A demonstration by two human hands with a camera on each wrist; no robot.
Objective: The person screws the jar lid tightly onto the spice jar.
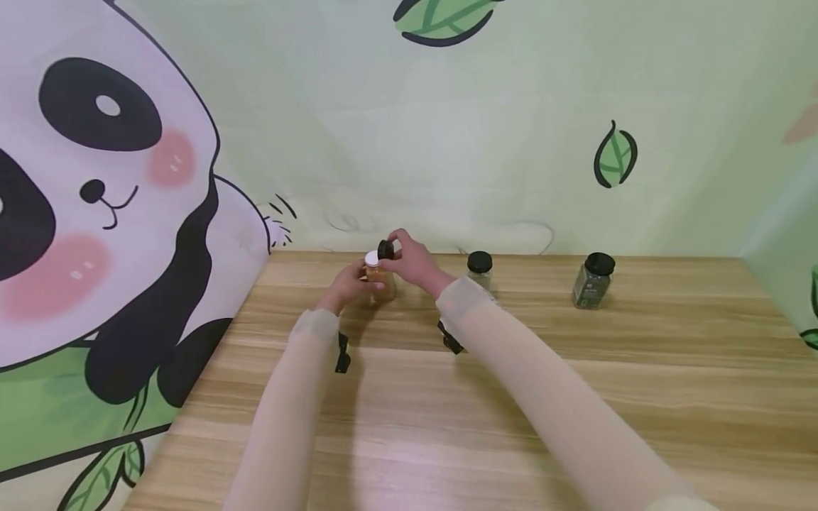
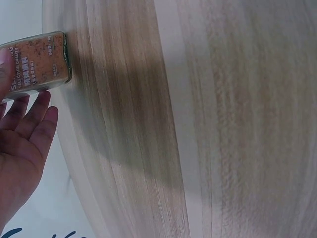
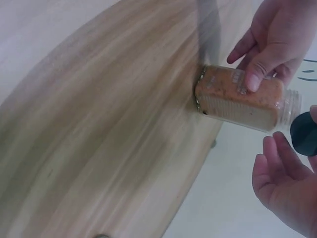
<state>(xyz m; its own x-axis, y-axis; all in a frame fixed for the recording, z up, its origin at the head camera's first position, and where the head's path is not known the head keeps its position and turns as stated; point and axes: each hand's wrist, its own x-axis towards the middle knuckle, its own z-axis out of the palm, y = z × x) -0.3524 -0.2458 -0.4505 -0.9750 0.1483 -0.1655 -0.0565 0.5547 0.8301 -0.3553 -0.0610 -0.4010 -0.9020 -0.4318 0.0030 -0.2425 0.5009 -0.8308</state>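
Note:
A clear, square-sided seasoning jar [image 1: 383, 291] with orange-brown contents stands near the back edge of the wooden table. My left hand [image 1: 348, 286] grips its side, thumb across the label in the right wrist view. The threaded neck [image 3: 292, 108] is uncovered, and its top looks white in the head view. Beside that neck, my right hand [image 1: 415, 264] pinches a black cap [image 1: 385, 250] between thumb and fingers. In the right wrist view the cap [image 3: 304, 135] sits apart from the jar [image 3: 240, 99], tipped on its side. The left wrist view shows the jar's label [image 2: 29, 67] and base.
Two more jars with black lids, one [image 1: 479, 264] partly behind the right sleeve and one [image 1: 591, 285] farther right, stand along the back of the wooden table [image 1: 415, 426]. A wall [image 1: 358, 142] printed with a panda and leaves rises directly behind the table.

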